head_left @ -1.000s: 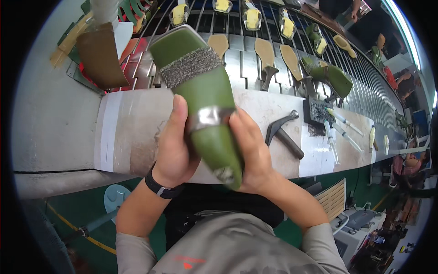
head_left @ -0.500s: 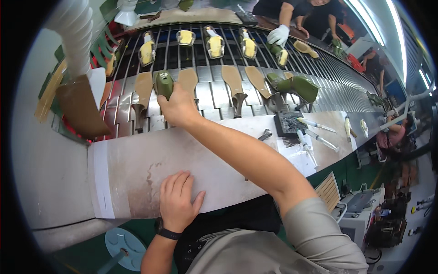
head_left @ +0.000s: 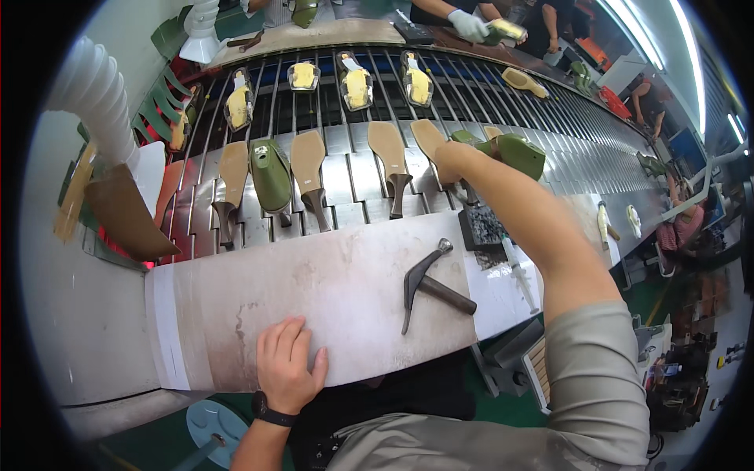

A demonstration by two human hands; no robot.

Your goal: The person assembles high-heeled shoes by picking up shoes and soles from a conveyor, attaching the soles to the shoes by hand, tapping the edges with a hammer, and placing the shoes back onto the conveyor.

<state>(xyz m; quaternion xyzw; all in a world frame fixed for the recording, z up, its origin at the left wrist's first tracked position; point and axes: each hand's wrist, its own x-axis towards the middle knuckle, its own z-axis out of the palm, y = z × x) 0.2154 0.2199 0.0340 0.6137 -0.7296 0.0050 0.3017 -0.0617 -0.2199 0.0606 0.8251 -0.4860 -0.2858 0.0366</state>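
Since half a second ago the right hand (head_left: 454,159) has swung from the green shoe (head_left: 271,174), now standing alone on the conveyor (head_left: 550,133) near its left end, across to another green shoe on a last (head_left: 514,151) further right. That arm stretches long and straight from the lower right over the far edge of the surface (head_left: 330,290); whether its grip has closed on the shoe cannot be told, though the hand touches it. Unmoved, the left hand (head_left: 288,363) lies flat, fingers spread, at the near edge of the surface, holding nothing. Near its right end lies a hammer (head_left: 428,284).
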